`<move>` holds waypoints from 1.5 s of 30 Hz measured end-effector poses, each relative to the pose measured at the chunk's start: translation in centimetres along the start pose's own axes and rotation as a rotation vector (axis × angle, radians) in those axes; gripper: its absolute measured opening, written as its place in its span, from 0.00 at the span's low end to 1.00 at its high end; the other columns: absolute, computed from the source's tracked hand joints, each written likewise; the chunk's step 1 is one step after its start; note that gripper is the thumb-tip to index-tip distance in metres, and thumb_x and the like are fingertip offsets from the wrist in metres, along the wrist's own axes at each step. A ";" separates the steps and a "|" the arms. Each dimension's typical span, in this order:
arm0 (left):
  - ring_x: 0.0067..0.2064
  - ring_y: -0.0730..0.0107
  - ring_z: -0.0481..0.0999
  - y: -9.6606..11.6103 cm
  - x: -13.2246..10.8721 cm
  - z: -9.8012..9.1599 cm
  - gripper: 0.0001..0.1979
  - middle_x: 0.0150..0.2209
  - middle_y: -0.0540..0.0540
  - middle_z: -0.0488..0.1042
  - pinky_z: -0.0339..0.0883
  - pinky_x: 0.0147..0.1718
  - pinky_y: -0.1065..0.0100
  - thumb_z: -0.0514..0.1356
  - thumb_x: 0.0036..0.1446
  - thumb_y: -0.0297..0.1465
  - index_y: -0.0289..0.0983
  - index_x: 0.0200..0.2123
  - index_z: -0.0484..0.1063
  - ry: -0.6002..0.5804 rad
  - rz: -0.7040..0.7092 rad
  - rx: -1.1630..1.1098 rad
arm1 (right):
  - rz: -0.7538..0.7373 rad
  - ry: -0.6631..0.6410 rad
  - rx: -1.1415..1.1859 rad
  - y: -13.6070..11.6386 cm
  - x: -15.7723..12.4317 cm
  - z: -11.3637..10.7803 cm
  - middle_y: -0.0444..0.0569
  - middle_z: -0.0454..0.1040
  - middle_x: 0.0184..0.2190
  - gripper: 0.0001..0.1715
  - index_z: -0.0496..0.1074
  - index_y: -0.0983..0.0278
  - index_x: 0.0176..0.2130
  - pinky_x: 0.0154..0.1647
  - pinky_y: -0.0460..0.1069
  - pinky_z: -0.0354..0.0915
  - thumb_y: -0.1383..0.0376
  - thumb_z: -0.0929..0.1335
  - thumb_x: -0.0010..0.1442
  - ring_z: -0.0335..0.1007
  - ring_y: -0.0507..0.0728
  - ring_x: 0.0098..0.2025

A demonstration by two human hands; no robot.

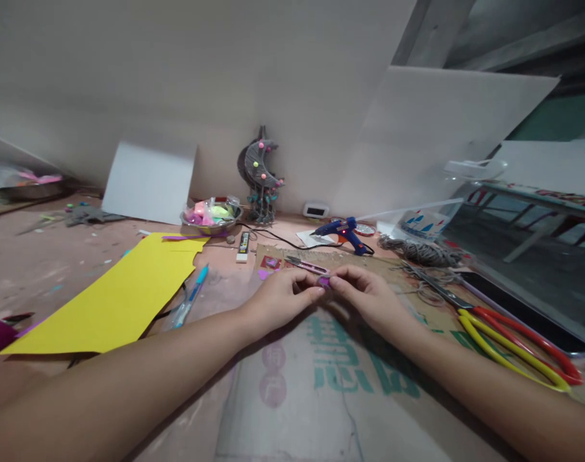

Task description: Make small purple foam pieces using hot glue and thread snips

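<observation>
Between the fingertips of both hands is a small purple piece (324,282), its exact kind too small to make out. My left hand (285,292) pinches it from the left, thumb toward me. From the other side my right hand (364,289) pinches it too. Just beyond the fingers lies a pair of small pink-handled thread snips (308,265). Purple scraps (264,274) and a small red square (270,262) rest to their left. Under the hands is a cardboard sheet (302,398) with green print.
A blue glue gun (343,232) stands behind the hands. Large scissors (508,340), a phone (523,311) and grey yarn (420,251) are at right. Yellow paper (114,295), a blue pen (192,296) and a bowl (210,224) lie left. A decorated moon (261,167) stands by the wall.
</observation>
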State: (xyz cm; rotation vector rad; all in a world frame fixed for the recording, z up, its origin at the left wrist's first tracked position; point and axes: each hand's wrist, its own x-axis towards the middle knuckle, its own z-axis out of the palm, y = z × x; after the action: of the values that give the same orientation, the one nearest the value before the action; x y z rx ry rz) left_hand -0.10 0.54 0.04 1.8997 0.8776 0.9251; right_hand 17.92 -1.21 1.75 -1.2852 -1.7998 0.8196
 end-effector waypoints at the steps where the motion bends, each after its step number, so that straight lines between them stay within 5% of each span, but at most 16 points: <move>1: 0.37 0.68 0.72 0.0 0.0 0.0 0.09 0.35 0.47 0.75 0.65 0.37 0.70 0.55 0.53 0.32 0.35 0.35 0.72 0.004 0.009 -0.013 | -0.010 0.003 -0.005 0.0 0.0 -0.1 0.46 0.70 0.27 0.13 0.69 0.64 0.30 0.31 0.46 0.64 0.56 0.65 0.56 0.66 0.53 0.29; 6: 0.41 0.69 0.73 0.0 0.2 0.0 0.14 0.40 0.44 0.75 0.65 0.42 0.69 0.51 0.55 0.25 0.33 0.44 0.71 0.087 -0.011 -0.100 | -0.023 0.006 -0.109 0.1 -0.1 -0.4 0.45 0.71 0.26 0.13 0.68 0.64 0.29 0.31 0.47 0.63 0.57 0.64 0.57 0.67 0.53 0.29; 13: 0.39 0.67 0.74 0.4 -0.1 -0.4 0.11 0.36 0.45 0.78 0.65 0.40 0.69 0.55 0.55 0.32 0.34 0.34 0.75 0.053 0.015 -0.013 | -0.102 -0.013 -0.311 0.0 -0.5 -0.3 0.47 0.73 0.29 0.12 0.69 0.63 0.30 0.38 0.49 0.63 0.59 0.62 0.58 0.68 0.56 0.34; 21: 0.37 0.68 0.75 0.1 0.0 -0.2 0.10 0.35 0.47 0.78 0.66 0.38 0.70 0.56 0.54 0.31 0.35 0.35 0.76 -0.021 0.017 -0.035 | -0.137 -0.006 -0.359 -0.2 -0.6 -0.2 0.46 0.74 0.29 0.12 0.69 0.63 0.30 0.38 0.50 0.64 0.59 0.62 0.59 0.70 0.56 0.34; 28: 0.37 0.69 0.74 0.0 0.2 -0.4 0.09 0.34 0.47 0.77 0.65 0.37 0.71 0.57 0.53 0.33 0.34 0.33 0.74 0.056 -0.026 -0.063 | -0.135 0.003 -0.360 0.2 -0.6 -0.4 0.49 0.76 0.38 0.13 0.72 0.62 0.40 0.44 0.52 0.64 0.58 0.65 0.57 0.71 0.58 0.41; 38: 0.36 0.68 0.73 0.0 0.2 -0.3 0.10 0.33 0.46 0.76 0.65 0.37 0.70 0.57 0.53 0.34 0.34 0.33 0.74 0.046 -0.024 -0.075 | -0.094 0.037 -0.364 -0.7 -0.8 -0.2 0.46 0.77 0.29 0.14 0.74 0.63 0.30 0.33 0.49 0.65 0.59 0.62 0.59 0.72 0.56 0.31; 45: 0.39 0.67 0.74 0.2 0.1 -0.3 0.10 0.36 0.46 0.77 0.66 0.38 0.69 0.58 0.53 0.34 0.35 0.35 0.75 0.042 -0.025 -0.037 | -0.132 0.033 -0.379 -0.8 -0.9 0.1 0.46 0.77 0.29 0.13 0.73 0.62 0.29 0.35 0.49 0.65 0.59 0.63 0.58 0.72 0.56 0.32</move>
State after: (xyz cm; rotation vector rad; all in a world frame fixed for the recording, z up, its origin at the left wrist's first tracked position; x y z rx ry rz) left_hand -0.31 0.64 0.32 1.8400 0.9009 0.9635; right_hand 17.70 -2.33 2.17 -1.3837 -2.0547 0.3921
